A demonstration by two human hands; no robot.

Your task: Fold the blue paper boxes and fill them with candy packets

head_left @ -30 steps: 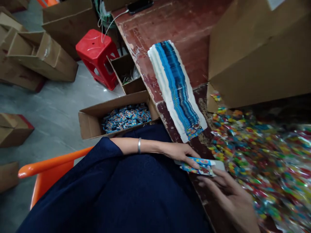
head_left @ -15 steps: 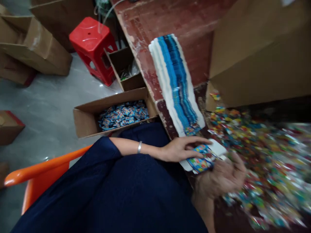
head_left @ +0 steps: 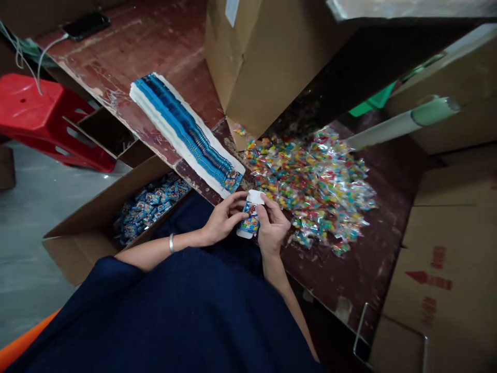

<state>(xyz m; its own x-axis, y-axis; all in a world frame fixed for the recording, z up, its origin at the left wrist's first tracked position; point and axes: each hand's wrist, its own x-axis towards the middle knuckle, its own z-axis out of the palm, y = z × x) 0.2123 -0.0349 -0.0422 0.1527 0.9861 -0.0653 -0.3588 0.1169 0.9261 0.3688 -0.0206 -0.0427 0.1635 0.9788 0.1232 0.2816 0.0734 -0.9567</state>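
Between my two hands is a small printed candy box (head_left: 249, 224), blue and colourful, with white flaps showing at its top and bottom. My left hand (head_left: 225, 217) grips its left side, thumb across the front. My right hand (head_left: 272, 223) holds the right side, its thumb near the upper flap. Just beyond my hands lies a long row of flat, overlapping box blanks (head_left: 190, 137), blue with white edges. To the right of my hands spreads a heap of clear packets of colourful candies (head_left: 310, 181). Whether anything is inside the held box cannot be seen.
A long carton (head_left: 77, 230) at the left holds many small blue boxes (head_left: 151, 207). A large carton (head_left: 248, 62) stands on the worn red table (head_left: 163, 41). A phone (head_left: 87, 26) lies at the far left, above a red stool (head_left: 42, 114). More cartons (head_left: 446, 248) stand at right.
The view has swung to the right. My right hand has come from beside the candy packets onto the box, and both hands now hold it more upright.
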